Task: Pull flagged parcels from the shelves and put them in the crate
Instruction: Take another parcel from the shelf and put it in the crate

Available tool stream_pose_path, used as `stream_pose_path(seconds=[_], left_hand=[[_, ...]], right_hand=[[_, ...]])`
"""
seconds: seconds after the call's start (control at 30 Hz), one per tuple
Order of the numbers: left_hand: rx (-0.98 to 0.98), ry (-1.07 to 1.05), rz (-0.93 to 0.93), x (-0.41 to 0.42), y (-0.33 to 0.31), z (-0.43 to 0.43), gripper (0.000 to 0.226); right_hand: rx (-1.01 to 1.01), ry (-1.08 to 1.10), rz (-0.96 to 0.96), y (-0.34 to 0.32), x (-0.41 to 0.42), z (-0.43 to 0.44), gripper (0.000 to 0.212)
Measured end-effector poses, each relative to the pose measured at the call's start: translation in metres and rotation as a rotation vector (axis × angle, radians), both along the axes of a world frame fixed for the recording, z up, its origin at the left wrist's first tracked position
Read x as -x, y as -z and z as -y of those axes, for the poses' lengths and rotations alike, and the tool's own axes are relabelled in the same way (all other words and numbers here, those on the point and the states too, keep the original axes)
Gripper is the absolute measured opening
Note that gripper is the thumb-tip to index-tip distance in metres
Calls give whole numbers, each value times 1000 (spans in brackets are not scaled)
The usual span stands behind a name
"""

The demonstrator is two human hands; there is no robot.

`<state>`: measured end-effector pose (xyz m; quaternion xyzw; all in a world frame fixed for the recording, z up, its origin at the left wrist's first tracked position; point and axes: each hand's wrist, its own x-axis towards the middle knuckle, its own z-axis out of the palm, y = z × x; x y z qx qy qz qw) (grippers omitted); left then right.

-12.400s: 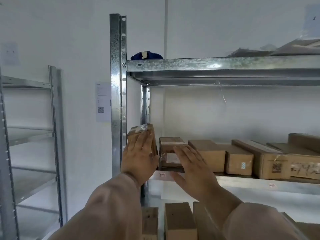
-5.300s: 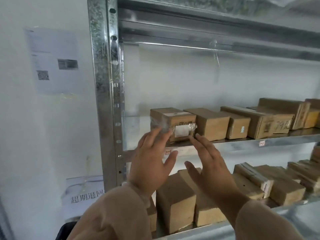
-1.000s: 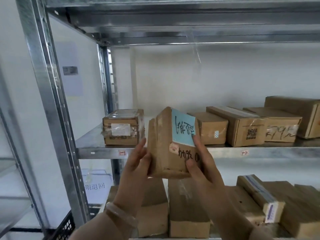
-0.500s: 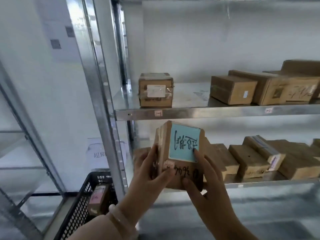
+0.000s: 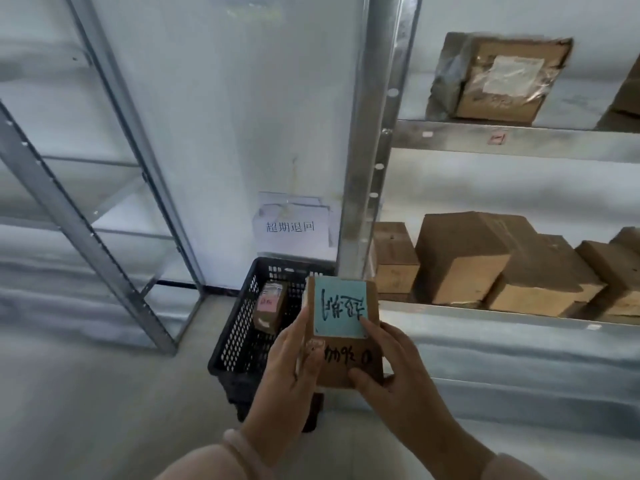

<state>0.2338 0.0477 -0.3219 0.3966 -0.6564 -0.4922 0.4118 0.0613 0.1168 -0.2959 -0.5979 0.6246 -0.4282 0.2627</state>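
The person holds a brown cardboard parcel (image 5: 346, 362) in both hands, just in front of the black perforated crate (image 5: 239, 327) and covering the crate's right rim from this angle; whether it is over the opening cannot be told. A blue note (image 5: 341, 308) with dark handwriting covers the upper part of the face turned to the camera, with more handwriting on the bare cardboard below it. The left hand (image 5: 294, 368) grasps the parcel's left edge, its thumb on the front face. The right hand (image 5: 398, 372) grips the right side, one fingertip on the note's lower corner and the thumb at the bottom edge. Inside the crate lies a smaller parcel (image 5: 270, 306) with a pink label. Behind the crate, a paper sign (image 5: 292, 225) hangs on the white wall. Right of the crate rises a metal shelf upright (image 5: 367, 150). Past it, plain brown boxes (image 5: 460, 258) sit on the lower shelf and a taped box (image 5: 498, 81) on the shelf above. Left of the crate stands a bare metal rack (image 5: 79, 209).
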Motion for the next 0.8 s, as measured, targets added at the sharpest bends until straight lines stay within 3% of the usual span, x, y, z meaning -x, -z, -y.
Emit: stream_pose_path(seconds=[0.17, 0.33, 0.5, 0.8], left_hand=[[-78, -100, 30, -33, 35, 31, 52], [-260, -91, -27, -54, 62, 77, 71], [-284, -161, 14, -63, 82, 128, 76], [-506, -150, -16, -58, 160, 241, 67]], right_hand=[[-123, -45, -44, 26, -27, 44, 68], [-173, -120, -86, 46, -38, 109, 69], [-252, -192, -113, 69, -42, 171, 68], [-511, -131, -100, 142, -47, 274, 70]])
